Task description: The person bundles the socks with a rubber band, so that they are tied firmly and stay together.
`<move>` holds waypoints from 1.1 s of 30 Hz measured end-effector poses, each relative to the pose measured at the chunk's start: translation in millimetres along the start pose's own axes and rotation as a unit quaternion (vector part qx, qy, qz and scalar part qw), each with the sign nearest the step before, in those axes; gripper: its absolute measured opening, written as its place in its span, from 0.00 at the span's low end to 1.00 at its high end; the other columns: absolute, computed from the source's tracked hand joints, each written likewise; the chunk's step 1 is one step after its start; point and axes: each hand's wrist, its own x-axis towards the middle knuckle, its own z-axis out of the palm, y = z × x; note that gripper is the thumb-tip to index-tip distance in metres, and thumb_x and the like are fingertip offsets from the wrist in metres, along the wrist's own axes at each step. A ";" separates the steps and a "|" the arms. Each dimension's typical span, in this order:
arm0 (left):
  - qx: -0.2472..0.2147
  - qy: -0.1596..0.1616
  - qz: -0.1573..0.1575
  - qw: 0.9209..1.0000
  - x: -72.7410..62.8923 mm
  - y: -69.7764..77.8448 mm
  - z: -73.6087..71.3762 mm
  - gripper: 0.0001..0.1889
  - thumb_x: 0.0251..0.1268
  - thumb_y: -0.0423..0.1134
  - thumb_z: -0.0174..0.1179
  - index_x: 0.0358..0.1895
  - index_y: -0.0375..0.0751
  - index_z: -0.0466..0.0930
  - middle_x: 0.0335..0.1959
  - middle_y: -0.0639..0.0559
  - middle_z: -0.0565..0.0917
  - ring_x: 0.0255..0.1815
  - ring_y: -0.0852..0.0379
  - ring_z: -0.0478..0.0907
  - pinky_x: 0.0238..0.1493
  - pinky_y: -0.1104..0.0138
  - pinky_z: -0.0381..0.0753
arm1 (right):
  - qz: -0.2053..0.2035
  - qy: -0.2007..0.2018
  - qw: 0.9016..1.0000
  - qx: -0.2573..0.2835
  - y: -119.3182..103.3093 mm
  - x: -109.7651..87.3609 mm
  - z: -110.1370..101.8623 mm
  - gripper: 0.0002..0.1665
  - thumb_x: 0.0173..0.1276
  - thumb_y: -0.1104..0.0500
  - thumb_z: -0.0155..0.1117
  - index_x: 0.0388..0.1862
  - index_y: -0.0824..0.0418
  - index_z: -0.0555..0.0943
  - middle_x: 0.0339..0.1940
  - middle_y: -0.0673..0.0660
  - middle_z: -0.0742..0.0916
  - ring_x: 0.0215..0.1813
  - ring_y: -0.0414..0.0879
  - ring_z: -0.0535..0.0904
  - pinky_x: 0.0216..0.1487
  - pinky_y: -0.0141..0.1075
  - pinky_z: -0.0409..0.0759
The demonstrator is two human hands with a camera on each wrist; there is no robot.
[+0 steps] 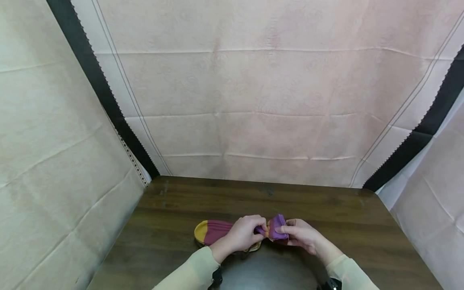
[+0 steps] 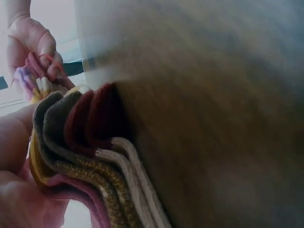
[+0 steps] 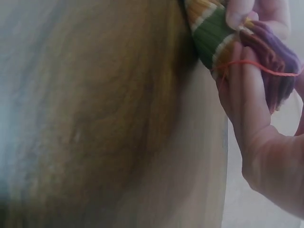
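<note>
A bundle of stacked knit socks (image 1: 217, 230), maroon with a yellow toe on top, lies low over the table. My left hand (image 1: 245, 233) grips it near the middle. Purple cuffs (image 1: 278, 223) stick out at the right end, where my right hand (image 1: 303, 234) pinches them between thumb and fingers. In the left wrist view the layered socks (image 2: 85, 128) show grey, maroon, cream and mustard folds. A thin orange-red thread (image 3: 266, 70) runs across the right fingers and the purple cuffs in the right wrist view. Green and orange bands show beside it.
The brown wooden table (image 1: 203, 197) reaches back to a pale fabric wall (image 1: 261, 100). More fabric panels (image 1: 54, 161) with black edge strips stand at the left and right. A grey rounded surface (image 1: 268, 270) lies in front, between the forearms.
</note>
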 end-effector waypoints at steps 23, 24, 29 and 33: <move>0.048 -0.035 0.035 0.998 2.3 -8.0 -0.5 0.07 0.69 0.43 0.76 0.38 0.59 0.86 0.40 0.70 0.83 0.41 0.73 0.78 0.43 0.78 0.75 | -0.113 0.080 0.968 -0.209 14.7 0.9 19.3 0.36 0.72 0.54 0.76 0.72 0.67 0.73 0.50 0.60 0.87 0.43 0.48 0.85 0.37 0.38 0.86; 0.048 -0.038 0.036 0.997 2.1 -8.0 -0.6 0.07 0.69 0.43 0.76 0.39 0.59 0.86 0.41 0.70 0.83 0.41 0.73 0.78 0.43 0.78 0.76 | -0.118 0.090 0.964 -0.221 14.9 1.7 19.5 0.34 0.72 0.55 0.76 0.70 0.66 0.74 0.50 0.60 0.87 0.42 0.47 0.84 0.36 0.37 0.85; 0.038 -0.057 0.037 0.997 0.6 -8.1 -0.8 0.05 0.70 0.47 0.75 0.42 0.60 0.88 0.42 0.71 0.84 0.40 0.75 0.78 0.42 0.77 0.77 | -0.147 0.094 0.947 -0.270 15.7 4.0 16.5 0.30 0.70 0.63 0.70 0.70 0.64 0.78 0.46 0.58 0.87 0.35 0.45 0.82 0.29 0.36 0.82; 0.008 -0.074 0.021 0.997 -1.0 -10.2 -1.7 0.08 0.68 0.49 0.76 0.47 0.61 0.90 0.43 0.73 0.85 0.41 0.76 0.78 0.43 0.77 0.77 | -0.172 0.055 0.932 -0.314 15.4 3.5 9.6 0.39 0.69 0.68 0.67 0.79 0.62 0.72 0.44 0.58 0.86 0.30 0.41 0.79 0.28 0.35 0.80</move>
